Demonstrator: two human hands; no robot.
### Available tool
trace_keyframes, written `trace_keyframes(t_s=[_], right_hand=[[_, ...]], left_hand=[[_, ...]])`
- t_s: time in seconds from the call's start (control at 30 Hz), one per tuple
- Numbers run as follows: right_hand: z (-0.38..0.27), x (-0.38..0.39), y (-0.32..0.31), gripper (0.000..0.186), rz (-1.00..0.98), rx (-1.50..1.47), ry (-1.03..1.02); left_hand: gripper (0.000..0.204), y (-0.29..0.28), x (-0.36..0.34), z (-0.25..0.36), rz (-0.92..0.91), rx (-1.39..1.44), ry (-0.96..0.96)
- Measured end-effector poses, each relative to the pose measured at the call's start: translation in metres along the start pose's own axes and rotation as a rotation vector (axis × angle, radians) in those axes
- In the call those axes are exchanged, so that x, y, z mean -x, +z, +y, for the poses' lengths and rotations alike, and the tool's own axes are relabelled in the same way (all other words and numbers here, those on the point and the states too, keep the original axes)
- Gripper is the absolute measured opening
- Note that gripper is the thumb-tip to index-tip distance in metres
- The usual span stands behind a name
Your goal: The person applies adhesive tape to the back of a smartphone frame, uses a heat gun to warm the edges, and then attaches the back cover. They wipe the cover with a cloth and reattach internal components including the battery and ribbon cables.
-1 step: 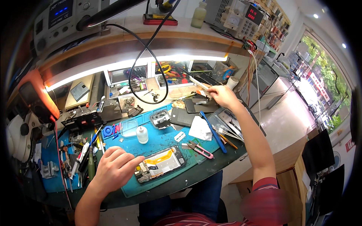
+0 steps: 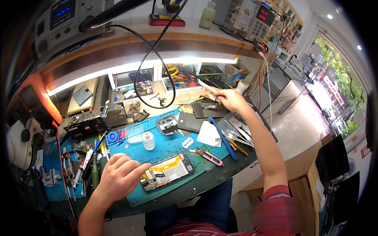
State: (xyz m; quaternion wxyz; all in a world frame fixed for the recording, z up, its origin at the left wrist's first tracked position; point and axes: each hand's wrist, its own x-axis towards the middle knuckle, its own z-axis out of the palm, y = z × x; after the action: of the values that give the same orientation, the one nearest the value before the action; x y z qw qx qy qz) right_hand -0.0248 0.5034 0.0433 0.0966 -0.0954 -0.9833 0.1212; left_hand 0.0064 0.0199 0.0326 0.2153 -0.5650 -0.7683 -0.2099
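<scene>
My left hand [image 2: 119, 175] rests at the left end of an opened smartphone [image 2: 173, 170], its index finger stretched to the phone's upper left corner and the other fingers loosely curled. Orange and black flex cables and a bare board show inside the phone, which lies on a teal work mat [image 2: 138, 198]. At the back right, my right hand [image 2: 234, 101] reaches out with thumb and fingers pinched together. A slim whitish strip [image 2: 207, 86] meets its fingertips; what the fingers hold is too small to make out. Below them lies a dark phone [image 2: 202, 111].
Behind the opened phone stand a white dropper bottle [image 2: 148, 141] and a clear tray [image 2: 134, 133]. Pink-handled snips [image 2: 210, 156], a blue pry tool [image 2: 223, 138] and a white paper [image 2: 209, 134] lie to the right. A black cable loop [image 2: 174, 92] hangs over the bench.
</scene>
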Motion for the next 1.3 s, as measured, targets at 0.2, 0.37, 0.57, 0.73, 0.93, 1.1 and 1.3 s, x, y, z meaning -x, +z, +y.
trace_keyframes(t_s=[0.2, 0.37, 0.57, 0.73, 0.93, 1.1, 1.3], right_hand=[[-0.018, 0.001, -0.002, 0.031, -0.027, -0.091, -0.033], [-0.012, 0.011, -0.017, 0.036, 0.003, 0.085, 0.104], [-0.021, 0.068, -0.035, 0.056, -0.343, 0.119, 0.119], [-0.042, 0.133, -0.028, 0.048, -0.474, 0.167, 0.122], [-0.025, 0.144, -0.018, 0.027, -0.210, 0.190, 0.153], [-0.028, 0.132, -0.027, 0.030, -0.080, 0.299, 0.218], [-0.050, 0.119, -0.028, 0.044, -0.088, 0.040, 0.150]], left_hand=[[0.033, -0.002, 0.001, 0.000, -0.002, -0.020, -0.012], [0.030, 0.000, 0.000, 0.000, 0.003, -0.037, 0.005], [0.027, -0.004, 0.001, 0.002, 0.018, -0.059, 0.003], [0.027, -0.004, 0.002, 0.003, 0.021, -0.056, 0.017], [0.027, -0.004, 0.002, 0.003, 0.007, -0.037, 0.024], [0.027, -0.003, 0.002, 0.001, 0.037, -0.051, 0.033], [0.029, -0.003, 0.004, 0.000, 0.027, -0.059, 0.027]])
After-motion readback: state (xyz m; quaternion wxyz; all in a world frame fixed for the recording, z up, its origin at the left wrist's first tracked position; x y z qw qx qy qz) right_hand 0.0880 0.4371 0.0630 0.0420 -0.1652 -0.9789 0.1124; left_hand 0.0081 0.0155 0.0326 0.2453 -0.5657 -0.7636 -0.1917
